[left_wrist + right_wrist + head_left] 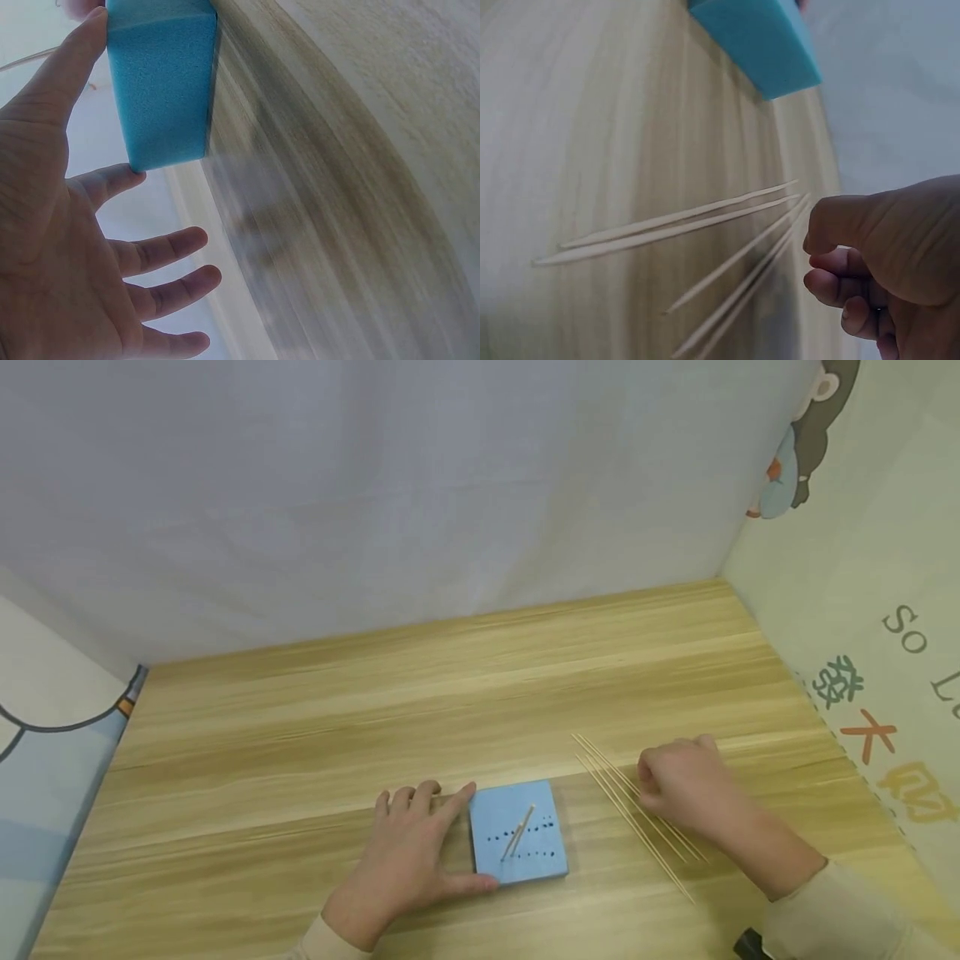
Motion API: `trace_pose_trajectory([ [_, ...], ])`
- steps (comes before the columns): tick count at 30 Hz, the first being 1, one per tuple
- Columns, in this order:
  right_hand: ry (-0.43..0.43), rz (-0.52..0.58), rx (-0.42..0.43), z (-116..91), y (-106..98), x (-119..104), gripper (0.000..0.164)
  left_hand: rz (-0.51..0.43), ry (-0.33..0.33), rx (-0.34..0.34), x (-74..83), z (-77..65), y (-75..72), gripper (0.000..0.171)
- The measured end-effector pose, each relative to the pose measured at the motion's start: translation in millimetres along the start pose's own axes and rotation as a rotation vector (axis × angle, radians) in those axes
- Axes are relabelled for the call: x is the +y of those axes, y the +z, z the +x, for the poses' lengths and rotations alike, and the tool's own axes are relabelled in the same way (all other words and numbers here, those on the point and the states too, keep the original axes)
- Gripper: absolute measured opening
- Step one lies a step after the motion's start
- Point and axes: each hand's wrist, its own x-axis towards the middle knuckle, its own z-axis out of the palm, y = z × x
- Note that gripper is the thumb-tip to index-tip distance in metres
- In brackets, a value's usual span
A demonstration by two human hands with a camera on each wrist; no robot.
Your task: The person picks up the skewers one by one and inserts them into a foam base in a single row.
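A blue foam block (pixel 491 804) lies on the table, with rows of small dark holes in its top. A few thin wooden sticks (pixel 532 810) stand slanted in it. My left hand (pixel 405 853) holds the block's left side between thumb and index finger, one at each corner; its other fingers are spread, apart from the block. To the right lie several loose bamboo skewers (pixel 618 797), pointed in the right wrist view. Right above them is my right hand (pixel 686 781), fingers curled and thumb near the index fingertip. No skewer shows between its fingers.
The wood-grain table (pixel 315 727) runs back to a pale cloth wall (pixel 360 527). A printed panel (pixel 862 610) stands along the right edge. A small black object (pixel 748 945) shows beside the right sleeve.
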Motion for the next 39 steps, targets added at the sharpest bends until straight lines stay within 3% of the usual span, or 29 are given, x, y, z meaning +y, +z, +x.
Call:
trace_pose_trajectory([
  [9,0.052,-0.041,-0.008,4,15,-2,0.033,-0.007,-0.01,-0.012,1.6,0.3,-1.0,0.112],
  [20,0.113,-0.166,0.0,4,17,-4,0.034,-0.004,-0.011,-0.006,1.6,-0.3,-0.7,0.112],
  [26,0.132,-0.169,0.006,0,17,1,0.031,0.001,-0.008,-0.002,1.4,-1.1,0.2,0.112],
  [30,0.134,-0.075,0.087,-2,2,6,0.02,0.0,-0.009,-0.009,1.8,-1.4,0.2,0.111],
  [33,0.069,0.058,0.263,-3,-18,5,0.011,-0.002,-0.007,-0.014,2.1,-1.1,-0.2,0.111],
  [37,-0.053,0.306,0.471,-9,-42,-5,0.024,-0.001,-0.004,-0.01,1.7,-0.7,-0.4,0.111],
  [39,-0.125,0.434,0.514,-12,-52,-12,0.032,0.002,-0.004,-0.005,1.2,-0.5,-0.5,0.111],
])
